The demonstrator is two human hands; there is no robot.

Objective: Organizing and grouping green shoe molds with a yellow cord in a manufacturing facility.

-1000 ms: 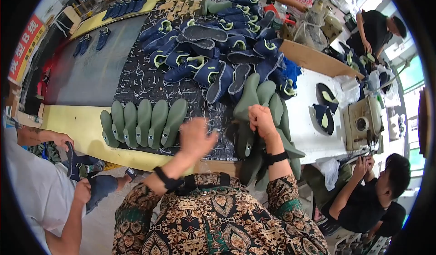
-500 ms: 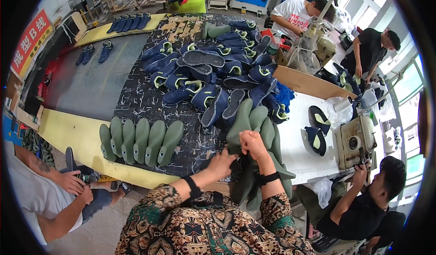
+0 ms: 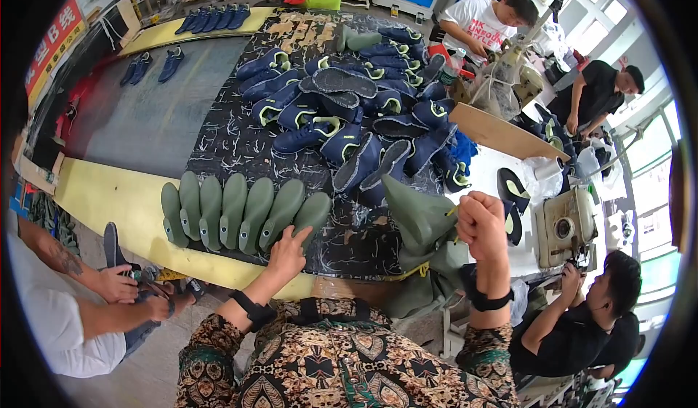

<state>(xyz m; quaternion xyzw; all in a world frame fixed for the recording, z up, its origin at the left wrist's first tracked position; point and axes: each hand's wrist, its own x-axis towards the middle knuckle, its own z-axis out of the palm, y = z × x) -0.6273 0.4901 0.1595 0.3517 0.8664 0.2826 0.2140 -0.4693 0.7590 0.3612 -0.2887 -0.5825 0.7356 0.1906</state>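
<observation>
I've seven shoe molds (image 3: 233, 210) lined at 9 o'clock, bunch (image 3: 419, 223) remaining at 4; left hand (image 3: 286, 257) splayed, right hand (image 3: 481, 226) apparently clenching yellow cord (image 3: 451, 210).

Head-worn left wide fisheye: looks down, forward; hands (image 3: 481, 226) near, worktable (image 3: 109, 199) reaching farther.

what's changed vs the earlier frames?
Left hand moved left from the bunch of green lasts to the row's right end, where a seventh green shoe last has joined. Right hand, fisted, shifted right. Unchanged: the row's other six lasts, navy shoe heap.
</observation>
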